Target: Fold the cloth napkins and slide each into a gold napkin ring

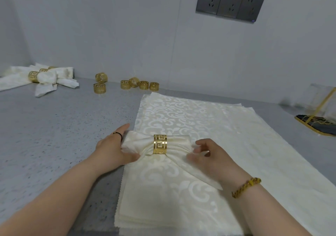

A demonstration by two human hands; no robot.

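Holding napkin ends: left hand clasps, right hand pinches; gold ring centred.

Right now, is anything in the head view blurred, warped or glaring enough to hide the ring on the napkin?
Head view: the gold ring on the folded napkin is sharp, with sheen but no washout; the right hand shows motion-blurred fingertips; wide-angle distortion tilts the wall outlets; light is soft, shadows faint.
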